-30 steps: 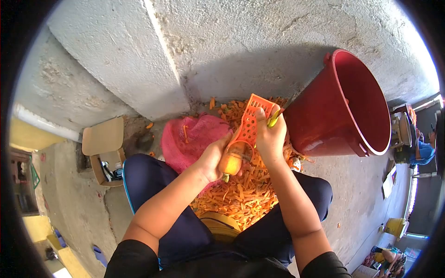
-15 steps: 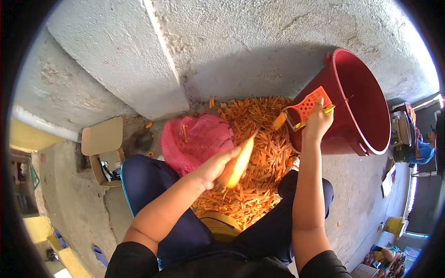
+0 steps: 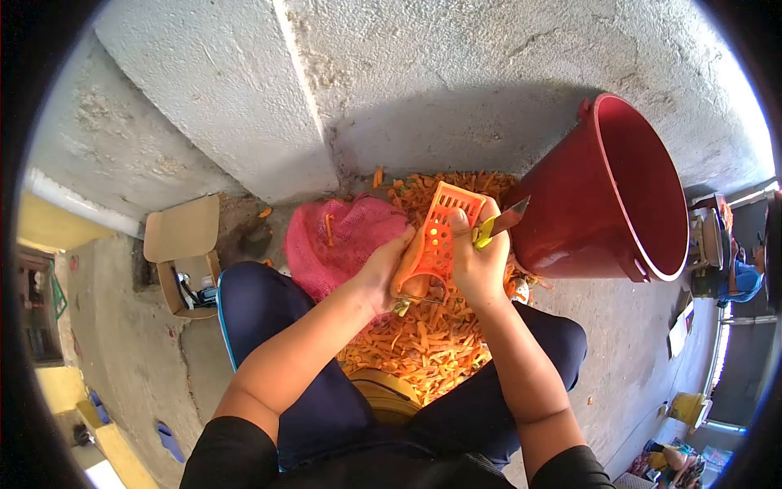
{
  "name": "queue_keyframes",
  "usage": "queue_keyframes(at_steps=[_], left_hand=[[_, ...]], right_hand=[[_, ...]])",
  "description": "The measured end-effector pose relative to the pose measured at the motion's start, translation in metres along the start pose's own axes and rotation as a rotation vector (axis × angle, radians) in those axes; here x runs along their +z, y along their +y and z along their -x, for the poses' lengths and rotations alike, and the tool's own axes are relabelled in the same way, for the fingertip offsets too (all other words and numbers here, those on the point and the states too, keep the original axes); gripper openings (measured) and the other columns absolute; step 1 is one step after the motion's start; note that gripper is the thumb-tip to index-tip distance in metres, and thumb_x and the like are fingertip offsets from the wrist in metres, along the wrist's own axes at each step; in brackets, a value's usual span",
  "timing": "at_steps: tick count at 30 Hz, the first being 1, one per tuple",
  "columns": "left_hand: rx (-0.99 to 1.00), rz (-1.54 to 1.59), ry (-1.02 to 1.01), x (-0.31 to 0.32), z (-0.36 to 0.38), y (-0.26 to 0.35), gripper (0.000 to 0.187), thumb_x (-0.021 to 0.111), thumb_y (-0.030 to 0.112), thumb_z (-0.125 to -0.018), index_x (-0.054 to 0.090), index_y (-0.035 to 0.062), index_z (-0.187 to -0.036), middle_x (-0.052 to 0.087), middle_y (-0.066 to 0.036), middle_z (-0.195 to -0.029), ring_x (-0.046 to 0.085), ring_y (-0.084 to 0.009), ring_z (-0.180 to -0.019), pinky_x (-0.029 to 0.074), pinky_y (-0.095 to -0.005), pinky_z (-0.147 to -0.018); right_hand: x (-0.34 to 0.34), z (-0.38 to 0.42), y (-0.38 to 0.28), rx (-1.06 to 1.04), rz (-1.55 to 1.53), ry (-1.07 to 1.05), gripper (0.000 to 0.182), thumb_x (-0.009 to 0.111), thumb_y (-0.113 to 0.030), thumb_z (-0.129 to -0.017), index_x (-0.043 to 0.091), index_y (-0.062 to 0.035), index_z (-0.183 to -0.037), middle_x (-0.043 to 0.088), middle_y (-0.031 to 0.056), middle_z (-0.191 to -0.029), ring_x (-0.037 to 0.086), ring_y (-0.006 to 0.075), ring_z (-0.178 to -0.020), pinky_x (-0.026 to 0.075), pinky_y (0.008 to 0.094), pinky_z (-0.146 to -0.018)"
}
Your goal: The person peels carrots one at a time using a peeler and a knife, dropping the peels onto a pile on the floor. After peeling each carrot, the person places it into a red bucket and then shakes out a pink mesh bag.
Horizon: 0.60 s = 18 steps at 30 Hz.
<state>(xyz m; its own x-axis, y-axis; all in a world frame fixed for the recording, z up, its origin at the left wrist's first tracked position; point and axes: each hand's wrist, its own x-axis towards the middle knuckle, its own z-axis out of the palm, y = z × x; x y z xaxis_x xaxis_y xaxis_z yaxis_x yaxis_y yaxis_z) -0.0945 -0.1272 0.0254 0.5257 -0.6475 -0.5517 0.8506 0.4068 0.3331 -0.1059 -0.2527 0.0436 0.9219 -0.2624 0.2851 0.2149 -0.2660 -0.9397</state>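
My left hand [image 3: 381,275] is closed around a carrot [image 3: 406,284], whose greenish stem end points down toward me. My right hand [image 3: 479,265] grips an orange plastic peeler [image 3: 441,232] with holes and slots, its blade end against the carrot. Also tucked in that hand is a knife [image 3: 511,218] with a yellow-green handle, its blade pointing right toward the bucket. The peeler hides part of the carrot. Below both hands, a heap of orange peelings [image 3: 432,346] covers the floor between my legs.
A large red bucket [image 3: 562,196] leans tilted at the right, its mouth facing right. Beside the heap lies a pink mesh sack [image 3: 330,244]. An open cardboard box [image 3: 181,236] stands at the left, near the wall [image 3: 440,73]. A person in blue [image 3: 741,273] is at the far right.
My right hand has moved left and down from beside the bucket, bringing the peeler onto the carrot. My left hand has shifted slightly, and the carrot has turned stem end toward me.
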Motion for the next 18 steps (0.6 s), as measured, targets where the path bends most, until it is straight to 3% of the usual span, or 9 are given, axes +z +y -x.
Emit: queue_keyframes(at_steps=[2, 5, 8, 10, 11, 13, 14, 18], left_hand=[[-0.005, 0.017, -0.019, -0.004, -0.004, -0.002, 0.038, 0.023, 0.032, -0.091, 0.046, 0.0070, -0.109, 0.056, -0.010, -0.097, 0.057, -0.0206, -0.082, 0.049, -0.0352, -0.070], [0.013, 0.010, -0.028, -0.009, -0.011, -0.007, 0.038, 0.024, 0.033, -0.091, 0.046, 0.0069, -0.107, 0.056, -0.010, -0.094, 0.057, -0.0200, -0.080, 0.049, -0.0346, -0.067], [-0.011, -0.091, -0.084, -0.011, -0.013, -0.008, 0.038, 0.025, 0.035, -0.091, 0.047, 0.0061, -0.104, 0.056, -0.010, -0.088, 0.057, -0.0191, -0.075, 0.049, -0.0328, -0.060], [-0.107, -0.175, -0.198, -0.018, -0.008, -0.010, 0.039, 0.026, 0.035, -0.090, 0.047, 0.0050, -0.102, 0.056, -0.010, -0.084, 0.056, -0.0185, -0.071, 0.050, -0.0318, -0.054], [-0.139, -0.205, -0.236, -0.012, -0.004, -0.016, 0.043, 0.024, 0.042, -0.089, 0.046, 0.0054, -0.100, 0.053, -0.008, -0.077, 0.052, -0.0177, -0.064, 0.047, -0.0289, -0.049], [-0.177, -0.336, -0.307, -0.011, 0.005, -0.020, 0.045, 0.026, 0.046, -0.088, 0.045, 0.0063, -0.099, 0.051, -0.007, -0.074, 0.051, -0.0181, -0.064, 0.047, -0.0294, -0.048], [-0.176, -0.319, -0.329, -0.012, 0.006, -0.022, 0.043, 0.029, 0.046, -0.087, 0.045, 0.0067, -0.098, 0.051, -0.008, -0.075, 0.051, -0.0189, -0.067, 0.048, -0.0311, -0.050], [-0.134, -0.258, -0.005, -0.014, 0.003, -0.006, 0.041, 0.036, 0.044, -0.086, 0.047, 0.0079, -0.102, 0.054, -0.008, -0.080, 0.054, -0.0210, -0.071, 0.050, -0.0364, -0.052]], right_hand=[[0.002, 0.000, 0.002, -0.056, -0.008, 0.011, 0.016, 0.054, -0.015, -0.082, 0.045, -0.0016, -0.082, 0.052, 0.0111, -0.060, 0.048, 0.0165, -0.050, 0.040, 0.0286, -0.050], [0.001, 0.001, -0.003, 0.022, 0.129, -0.002, 0.016, 0.055, -0.014, -0.081, 0.044, -0.0020, -0.079, 0.049, 0.0105, -0.057, 0.045, 0.0156, -0.049, 0.039, 0.0288, -0.048], [0.001, 0.000, 0.004, -0.032, 0.226, 0.034, 0.018, 0.055, -0.014, -0.081, 0.043, -0.0025, -0.075, 0.045, 0.0095, -0.054, 0.040, 0.0132, -0.049, 0.038, 0.0282, -0.047], [-0.008, -0.017, 0.020, -0.121, 0.300, 0.219, 0.022, 0.056, -0.014, -0.081, 0.040, -0.0031, -0.072, 0.040, 0.0070, -0.053, 0.034, 0.0102, -0.051, 0.034, 0.0270, -0.045], [-0.019, -0.029, 0.029, -0.047, 0.272, 0.308, 0.022, 0.057, -0.016, -0.081, 0.040, -0.0031, -0.073, 0.040, 0.0065, -0.053, 0.034, 0.0105, -0.051, 0.035, 0.0273, -0.045], [-0.042, -0.050, 0.046, 0.034, 0.428, 0.491, 0.022, 0.056, -0.019, -0.082, 0.043, -0.0020, -0.075, 0.043, 0.0054, -0.056, 0.038, 0.0107, -0.049, 0.037, 0.0276, -0.046], [-0.052, -0.053, 0.051, 0.141, 0.356, 0.532, 0.020, 0.054, -0.020, -0.083, 0.047, -0.0015, -0.080, 0.045, 0.0042, -0.057, 0.041, 0.0104, -0.050, 0.037, 0.0271, -0.047], [-0.052, -0.049, 0.034, 0.083, 0.184, 0.411, 0.021, 0.051, -0.021, -0.084, 0.046, -0.0015, -0.079, 0.045, 0.0024, -0.064, 0.039, 0.0085, -0.058, 0.036, 0.0240, -0.053]])
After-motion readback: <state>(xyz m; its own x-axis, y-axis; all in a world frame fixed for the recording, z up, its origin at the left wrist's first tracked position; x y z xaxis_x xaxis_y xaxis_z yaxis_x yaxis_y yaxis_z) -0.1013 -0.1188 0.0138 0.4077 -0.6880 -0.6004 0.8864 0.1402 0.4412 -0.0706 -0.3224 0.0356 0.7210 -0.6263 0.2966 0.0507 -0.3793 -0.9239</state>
